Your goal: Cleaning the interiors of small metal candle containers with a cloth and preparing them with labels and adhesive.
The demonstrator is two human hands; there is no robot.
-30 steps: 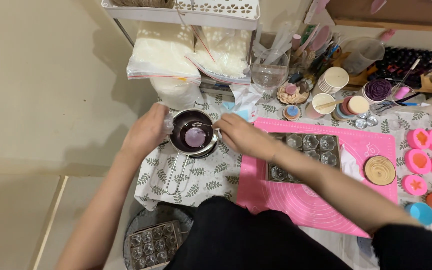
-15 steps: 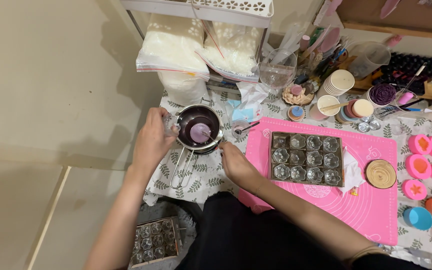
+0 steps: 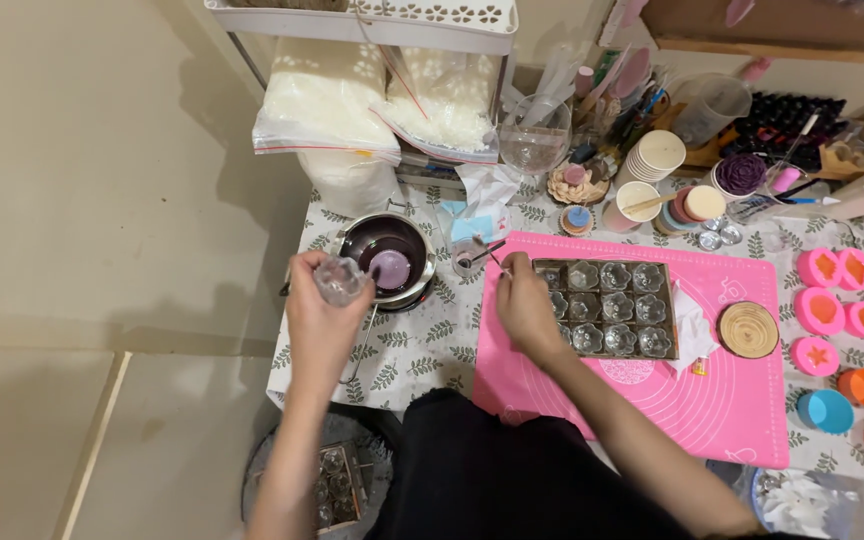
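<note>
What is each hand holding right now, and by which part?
The left hand holds a small clear flower-shaped cup by its sides, fingers wrapped around it. The right hand rests on the tray of clear moulds; whether it grips anything cannot be told.

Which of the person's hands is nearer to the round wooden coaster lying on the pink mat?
The right hand. It rests at the left edge of the tray of clear moulds, whose far side adjoins the round wooden coaster. The left hand is farther away, holding a small clear cup.
</note>
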